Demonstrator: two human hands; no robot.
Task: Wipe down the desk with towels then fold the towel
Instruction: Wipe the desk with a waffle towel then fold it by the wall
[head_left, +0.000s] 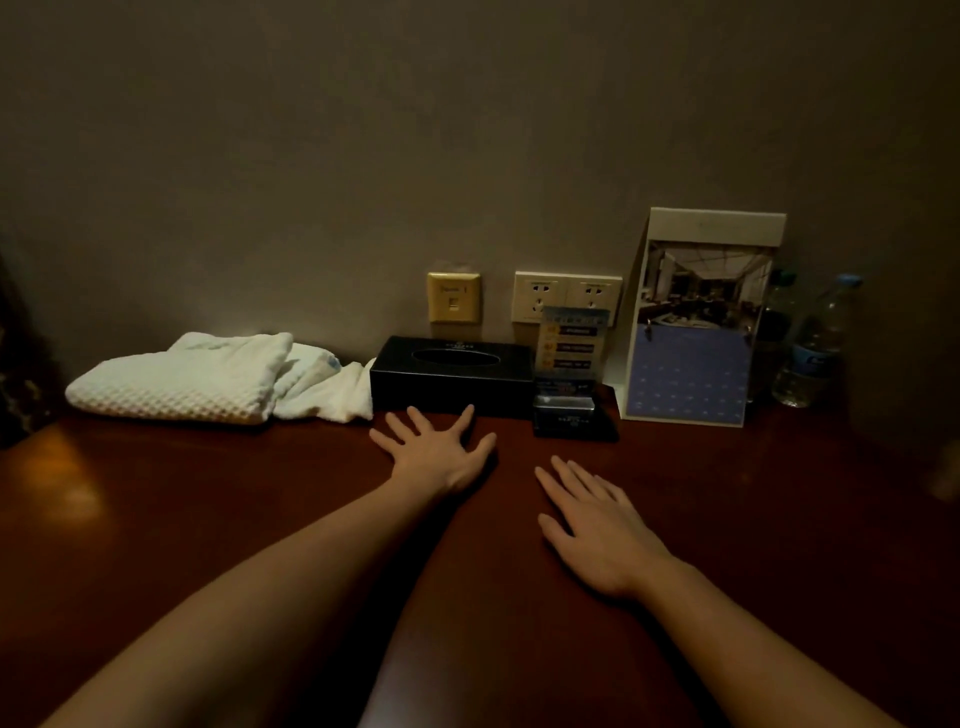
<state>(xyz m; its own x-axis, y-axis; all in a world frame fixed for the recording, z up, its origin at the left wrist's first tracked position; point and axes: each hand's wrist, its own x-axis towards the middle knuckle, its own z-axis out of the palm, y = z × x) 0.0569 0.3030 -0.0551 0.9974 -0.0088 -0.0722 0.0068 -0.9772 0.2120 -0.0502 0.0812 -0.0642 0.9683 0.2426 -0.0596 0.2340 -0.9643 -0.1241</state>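
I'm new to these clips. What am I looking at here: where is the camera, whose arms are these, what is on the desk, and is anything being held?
There is no machine here. A person wears one wide-angle camera on the head, looking forward and down, so the two bare arms are the wearer's own. The left hand and right hand are open and spread flat on the dark wooden desk, holding nothing. Along the wall lie white towels, not yet picked up, then a black tissue box, a small sign stand, a tall standing card with a photo and water bottles.
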